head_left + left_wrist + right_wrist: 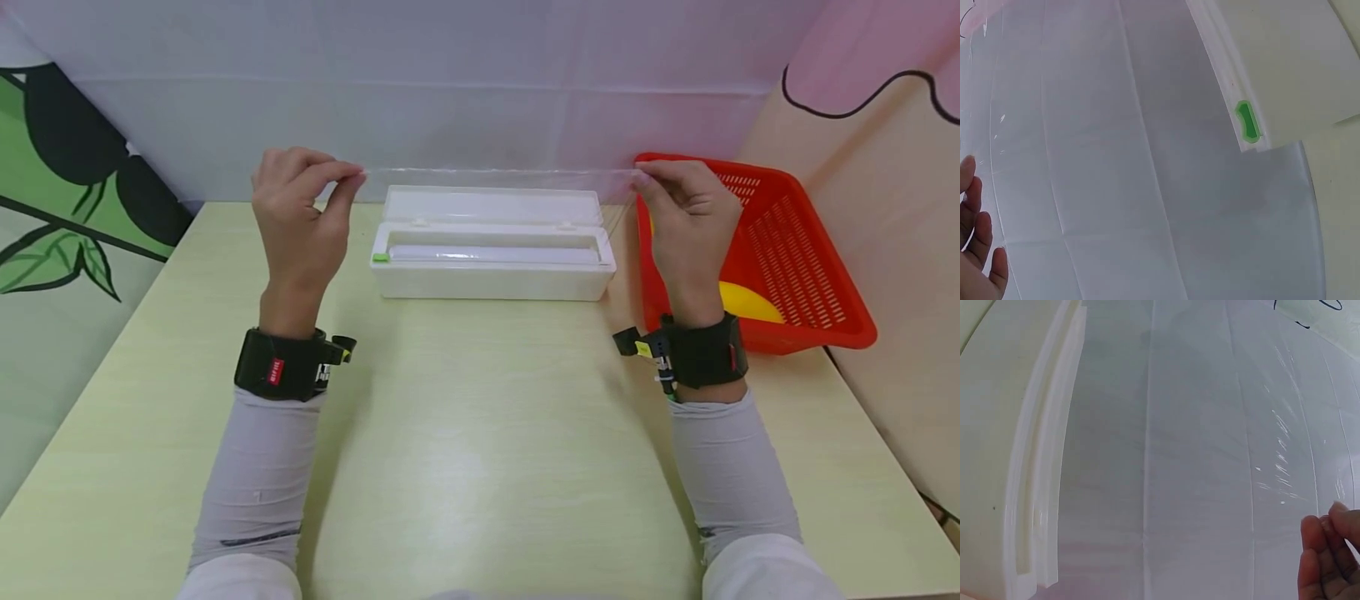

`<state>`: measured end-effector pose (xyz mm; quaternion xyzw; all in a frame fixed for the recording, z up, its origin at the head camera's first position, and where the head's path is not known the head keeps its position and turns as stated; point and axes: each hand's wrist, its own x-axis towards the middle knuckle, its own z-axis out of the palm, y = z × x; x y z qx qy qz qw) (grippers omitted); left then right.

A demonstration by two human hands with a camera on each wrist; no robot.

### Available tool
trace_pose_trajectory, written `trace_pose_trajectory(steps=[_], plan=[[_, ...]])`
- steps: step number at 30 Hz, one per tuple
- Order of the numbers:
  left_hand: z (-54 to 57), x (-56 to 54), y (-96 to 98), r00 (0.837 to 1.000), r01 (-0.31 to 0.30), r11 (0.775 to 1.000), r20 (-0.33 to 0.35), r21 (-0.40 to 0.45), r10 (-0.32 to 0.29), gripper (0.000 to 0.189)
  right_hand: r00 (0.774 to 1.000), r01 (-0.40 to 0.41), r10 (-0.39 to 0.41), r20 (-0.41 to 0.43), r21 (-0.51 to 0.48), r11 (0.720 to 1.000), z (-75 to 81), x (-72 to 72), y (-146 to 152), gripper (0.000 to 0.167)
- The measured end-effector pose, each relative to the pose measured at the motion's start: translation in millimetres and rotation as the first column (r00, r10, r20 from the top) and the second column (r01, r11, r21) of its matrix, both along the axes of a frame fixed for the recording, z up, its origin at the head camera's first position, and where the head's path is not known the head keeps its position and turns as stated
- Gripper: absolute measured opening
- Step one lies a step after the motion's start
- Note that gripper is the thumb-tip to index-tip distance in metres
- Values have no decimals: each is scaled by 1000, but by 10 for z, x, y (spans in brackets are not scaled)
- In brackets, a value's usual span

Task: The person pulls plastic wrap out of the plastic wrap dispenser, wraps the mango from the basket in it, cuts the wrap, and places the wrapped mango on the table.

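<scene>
By the look of it, a makeshift recording corner; whether in a home or a studio cannot be told. A pale wood-look bench meets a creased grey-lilac sheet, with a leaf-printed covering at upper left, a pink-and-cream covering at upper right, and wrist-worn cameras.

Creased pale cloth hangs behind a light wood-grain table.

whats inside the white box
A pale roll lies lengthwise in the white box, its upper side showing. The front wall covers its lower part, so anything beneath the roll cannot be seen.
</scene>
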<state>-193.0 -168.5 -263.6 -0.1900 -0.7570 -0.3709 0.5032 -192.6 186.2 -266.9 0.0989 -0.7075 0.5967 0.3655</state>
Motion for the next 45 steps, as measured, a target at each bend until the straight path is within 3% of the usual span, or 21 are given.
trace_pose_trajectory(steps=[23,32,40,45], plan=[[106,136,32,999,-25,1000,-30,4,25,16,996,-92,93,-1,-166,982,194,224,-70,12],[163,175,44,998,-36,999,-44,15,37,18,992,-126,118,-54,-200,972,240,263,-69,10],[138,193,58,998,-31,999,-56,34,33,16,993,-92,83,-83,-117,989,212,286,-52,13],[142,204,73,996,-25,998,-83,61,30,15,990,-103,89,-106,-139,985,159,230,9,12]])
